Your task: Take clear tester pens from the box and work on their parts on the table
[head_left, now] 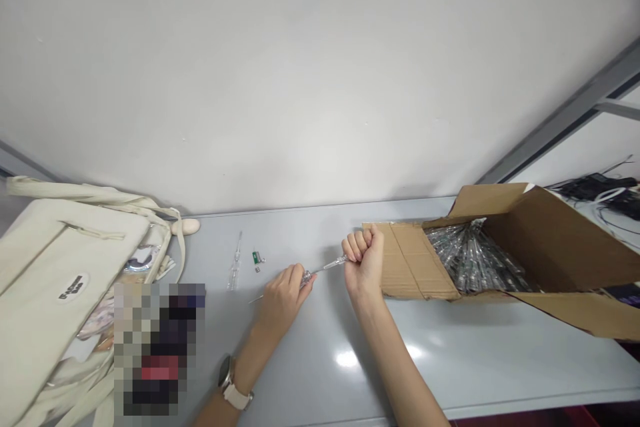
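Observation:
My left hand (285, 293) is closed round a clear-handled screwdriver, whose thin metal shaft (255, 299) sticks out to the left. The clear end of its handle shows by my thumb. My right hand (363, 260), in a fist, grips a second clear-handled screwdriver (334, 263). That one's shaft points left, its tip meeting the handle end in my left hand; whether it is inside cannot be made out. To the left on the table lie another clear screwdriver (235, 263), a small green part (257, 257) and a tiny metal piece (257, 270).
An open cardboard box (550, 240) at the right holds many clear screwdrivers (475, 260), one flap (405, 260) reaching behind my right hand. A cream bag (45, 280) and a blurred patch (160, 353) occupy the left. Behind the grey table (310, 373) rises a wall (320, 80).

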{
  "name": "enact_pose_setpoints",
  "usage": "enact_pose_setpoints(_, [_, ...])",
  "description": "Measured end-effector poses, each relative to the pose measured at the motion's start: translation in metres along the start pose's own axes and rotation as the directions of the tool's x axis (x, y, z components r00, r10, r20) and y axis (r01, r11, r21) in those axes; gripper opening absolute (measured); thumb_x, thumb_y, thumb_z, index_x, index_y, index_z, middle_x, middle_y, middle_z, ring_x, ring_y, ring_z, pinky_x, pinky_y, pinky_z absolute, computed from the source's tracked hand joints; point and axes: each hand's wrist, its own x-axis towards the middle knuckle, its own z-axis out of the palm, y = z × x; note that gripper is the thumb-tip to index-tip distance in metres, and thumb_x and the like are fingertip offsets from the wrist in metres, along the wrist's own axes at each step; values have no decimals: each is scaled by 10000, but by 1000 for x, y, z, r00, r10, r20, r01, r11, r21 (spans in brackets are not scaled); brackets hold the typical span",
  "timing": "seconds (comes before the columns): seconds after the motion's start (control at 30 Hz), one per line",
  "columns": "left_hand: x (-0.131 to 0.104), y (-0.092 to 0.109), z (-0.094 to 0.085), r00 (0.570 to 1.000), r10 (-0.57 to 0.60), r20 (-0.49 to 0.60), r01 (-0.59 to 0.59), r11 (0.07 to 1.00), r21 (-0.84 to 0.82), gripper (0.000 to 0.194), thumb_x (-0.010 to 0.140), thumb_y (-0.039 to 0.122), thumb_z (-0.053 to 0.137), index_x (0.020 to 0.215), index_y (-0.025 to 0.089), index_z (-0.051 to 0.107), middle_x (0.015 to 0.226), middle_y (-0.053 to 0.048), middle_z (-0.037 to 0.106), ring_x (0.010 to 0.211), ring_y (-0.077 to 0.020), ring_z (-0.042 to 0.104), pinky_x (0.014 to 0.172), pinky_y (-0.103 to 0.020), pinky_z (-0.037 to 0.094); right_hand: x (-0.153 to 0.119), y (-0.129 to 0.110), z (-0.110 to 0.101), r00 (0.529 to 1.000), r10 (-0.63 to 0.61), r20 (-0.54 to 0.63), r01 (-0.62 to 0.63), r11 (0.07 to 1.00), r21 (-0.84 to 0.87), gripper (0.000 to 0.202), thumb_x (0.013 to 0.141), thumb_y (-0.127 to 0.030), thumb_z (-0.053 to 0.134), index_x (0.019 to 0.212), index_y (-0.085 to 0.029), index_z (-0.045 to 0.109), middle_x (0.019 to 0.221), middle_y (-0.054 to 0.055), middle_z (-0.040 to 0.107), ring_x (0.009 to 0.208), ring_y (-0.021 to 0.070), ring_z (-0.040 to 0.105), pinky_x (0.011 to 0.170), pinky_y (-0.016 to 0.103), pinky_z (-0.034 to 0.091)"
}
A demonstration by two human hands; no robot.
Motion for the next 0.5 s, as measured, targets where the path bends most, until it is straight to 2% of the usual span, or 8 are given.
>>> enact_pose_setpoints(0.27, [1, 0, 0, 999, 30, -12, -29, 998, 63, 326, 1013, 361, 371, 756, 196, 485, 629, 21, 548, 550, -117, 529, 529, -251, 363, 1, 1, -2, 1000, -7, -13, 7, 1000, -12, 506, 859, -371, 601, 586, -219, 204, 467, -127, 137, 403, 57, 90, 356, 200, 149])
enact_pose_setpoints(0.5, [2, 1, 0, 999, 39, -14, -38, 994, 103, 332, 1015, 362, 367, 754, 191, 480, 631, 19, 543, 543, -115, 522, 528, -248, 357, 0, 2, -1, 1000, 3, -22, -1, 999, 51, 480, 844, -300, 611, 580, -217, 219, 468, -126, 135, 411, 56, 91, 360, 195, 141])
